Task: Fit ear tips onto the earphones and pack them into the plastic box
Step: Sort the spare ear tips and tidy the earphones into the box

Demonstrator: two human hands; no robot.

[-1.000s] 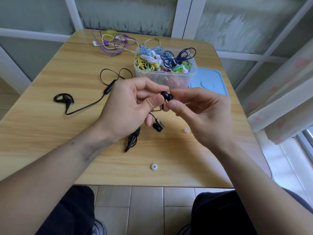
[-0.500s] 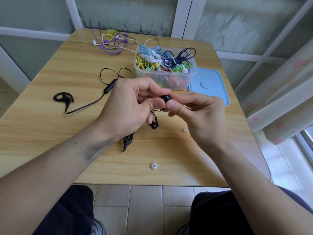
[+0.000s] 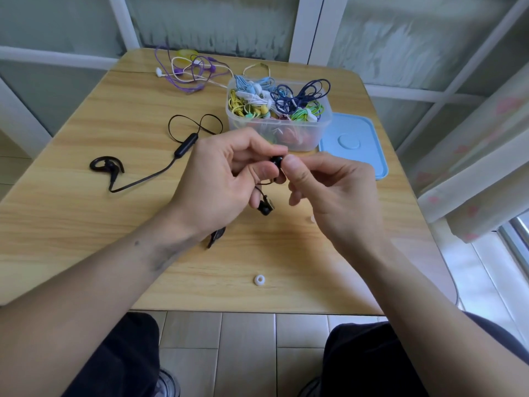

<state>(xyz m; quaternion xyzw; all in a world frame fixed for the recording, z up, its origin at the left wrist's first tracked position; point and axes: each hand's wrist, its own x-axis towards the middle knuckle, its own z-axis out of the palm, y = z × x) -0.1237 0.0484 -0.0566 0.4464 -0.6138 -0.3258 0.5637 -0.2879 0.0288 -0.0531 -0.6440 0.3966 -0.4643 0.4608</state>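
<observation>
Over the middle of the wooden table [image 3: 86, 224], my left hand [image 3: 217, 179] and my right hand [image 3: 332, 193] meet on one black earbud [image 3: 276, 160]. Both pinch it between thumb and fingers. Whether a tip sits on it is hidden by my fingers. The second black earbud [image 3: 264, 209] dangles on its thin cable below my left hand, and a bundled cable end [image 3: 215, 237] pokes out under my left wrist. The clear plastic box [image 3: 320, 130] behind my hands holds several coiled coloured earphones. A white ear tip [image 3: 259, 279] lies near the front edge.
A black ear-hook headset [image 3: 107, 167] with an inline remote lies left of my hands. Purple and white earphones [image 3: 189, 73] sit tangled at the far edge. The blue lid [image 3: 357, 141] lies right of the box. Another small white tip [image 3: 313, 219] peeks out beside my right hand.
My hands have drawn closer together on the earbud, my right thumb now covering more of it. The dangling earbud and cable bundle swung slightly left.
</observation>
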